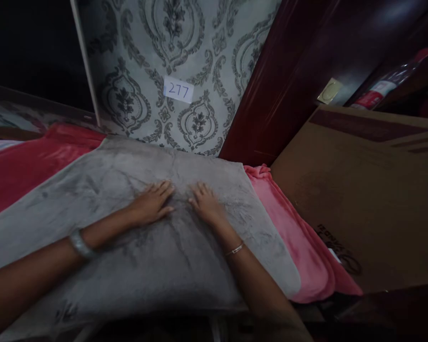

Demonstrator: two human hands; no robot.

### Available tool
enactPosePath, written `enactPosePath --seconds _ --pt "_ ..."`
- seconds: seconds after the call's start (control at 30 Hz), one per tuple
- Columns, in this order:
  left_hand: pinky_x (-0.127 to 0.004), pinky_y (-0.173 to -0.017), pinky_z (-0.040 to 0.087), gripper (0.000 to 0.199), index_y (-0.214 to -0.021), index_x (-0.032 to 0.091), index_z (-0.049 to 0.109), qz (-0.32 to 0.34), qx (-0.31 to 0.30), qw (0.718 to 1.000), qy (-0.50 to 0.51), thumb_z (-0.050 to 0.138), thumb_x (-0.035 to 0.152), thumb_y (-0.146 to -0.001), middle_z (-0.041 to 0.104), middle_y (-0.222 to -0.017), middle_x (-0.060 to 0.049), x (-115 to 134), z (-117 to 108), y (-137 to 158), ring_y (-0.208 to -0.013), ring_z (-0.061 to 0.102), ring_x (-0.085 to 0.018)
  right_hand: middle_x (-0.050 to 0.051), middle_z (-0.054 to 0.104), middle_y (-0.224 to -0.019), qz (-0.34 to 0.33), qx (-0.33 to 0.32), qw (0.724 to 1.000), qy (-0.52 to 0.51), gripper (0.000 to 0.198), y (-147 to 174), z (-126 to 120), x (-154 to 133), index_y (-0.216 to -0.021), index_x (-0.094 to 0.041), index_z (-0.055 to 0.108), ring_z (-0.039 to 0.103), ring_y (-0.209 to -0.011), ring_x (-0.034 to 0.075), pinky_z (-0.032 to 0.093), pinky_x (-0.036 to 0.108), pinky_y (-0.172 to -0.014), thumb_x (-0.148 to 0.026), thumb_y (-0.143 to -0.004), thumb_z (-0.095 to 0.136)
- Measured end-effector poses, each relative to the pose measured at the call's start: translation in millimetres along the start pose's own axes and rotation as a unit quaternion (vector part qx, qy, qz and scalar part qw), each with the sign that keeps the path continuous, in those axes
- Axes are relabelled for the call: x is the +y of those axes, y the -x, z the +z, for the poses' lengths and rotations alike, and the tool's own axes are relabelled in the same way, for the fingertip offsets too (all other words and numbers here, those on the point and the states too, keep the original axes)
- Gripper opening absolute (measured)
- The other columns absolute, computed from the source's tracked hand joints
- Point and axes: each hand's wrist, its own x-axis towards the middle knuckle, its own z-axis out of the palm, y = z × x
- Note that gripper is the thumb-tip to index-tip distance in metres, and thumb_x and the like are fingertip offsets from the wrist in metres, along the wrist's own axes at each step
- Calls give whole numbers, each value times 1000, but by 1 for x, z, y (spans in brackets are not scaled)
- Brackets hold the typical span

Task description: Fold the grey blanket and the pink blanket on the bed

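A grey plush cloth (92,190) lies spread flat over a pink blanket (299,237) in front of me. My left hand (152,203) rests palm down on the middle of the grey cloth, fingers stretched and slightly apart, with a silver bracelet on the wrist. My right hand (206,204) lies flat on the cloth just to its right, fingers pointing away from me, with a thin bracelet on that wrist. The two hands are close together and hold nothing.
A large cardboard box (371,199) stands at the right, touching the pink blanket. Dark red wooden furniture (288,80) rises behind it, with a plastic bottle (388,85) at the far right. Patterned wallpaper carries a paper label (179,90) reading 277. Red fabric (24,166) lies at the left.
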Motion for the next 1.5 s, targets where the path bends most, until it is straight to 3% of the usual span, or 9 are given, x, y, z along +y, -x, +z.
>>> enactPosePath --seconds 0.1,0.2,0.63,0.77,0.9,1.03,1.17,1.37,1.5 --pt "-51 -119 20 73 -149 23 42 42 -63 997 19 36 65 -90 37 -157 -13 12 29 -11 -147 28 -33 5 23 -163 -10 -46 999 -3 56 1 17 -11 -154 -30 32 16 -151 30 16 59 -117 -48 -101 37" --pt "-56 -119 16 71 -151 26 39 48 -73 996 27 33 65 -92 31 -160 -12 9 41 -6 -149 24 -36 4 22 -163 -9 -48 999 -11 57 7 24 -9 -155 -31 30 14 -151 30 14 59 -118 -50 -102 35" --pt "-53 -121 16 84 -152 16 37 -19 -101 995 3 32 72 -89 31 -159 -17 14 24 1 -149 25 -33 4 22 -163 1 -54 999 -4 57 6 27 -7 -155 -31 31 17 -150 29 13 56 -119 -50 -102 35" --pt "-57 -118 17 84 -153 16 33 -99 -132 986 -18 34 70 -89 25 -161 -18 -15 10 7 -150 21 -35 3 21 -164 0 -57 998 2 57 8 27 -8 -155 -30 31 16 -151 29 13 55 -119 -50 -102 33" --pt "-59 -118 12 81 -155 18 28 -213 -162 962 -50 30 67 -91 19 -164 -16 -68 -14 28 -151 15 -35 2 20 -164 7 -65 998 10 56 8 28 -8 -155 -31 31 15 -151 27 13 53 -119 -50 -102 31" --pt "-60 -117 14 78 -156 16 25 -318 -154 933 -73 25 61 -92 16 -164 -16 -117 -36 59 -151 13 -36 1 19 -164 9 -70 997 17 56 7 30 -8 -155 -31 30 14 -151 27 13 52 -119 -50 -102 30" --pt "-59 -117 18 77 -156 12 25 -366 -145 916 -82 18 56 -93 18 -164 -16 -138 -46 79 -151 16 -34 1 20 -164 8 -72 997 19 57 8 29 -8 -155 -30 30 14 -151 27 13 51 -120 -50 -102 31" --pt "-63 -111 27 73 -149 10 39 -364 -134 914 -115 22 54 -93 25 -161 -19 -133 -49 65 -148 24 -38 1 20 -164 15 -78 997 17 56 7 31 -11 -155 -31 31 14 -151 26 14 52 -119 -48 -102 32" --pt "-60 -118 14 71 -155 16 27 -243 -158 954 -72 24 52 -94 18 -164 -14 -118 -37 25 -152 14 -31 4 21 -164 24 -80 996 12 58 -7 23 -4 -156 -28 29 16 -151 25 18 49 -119 -45 -101 35"
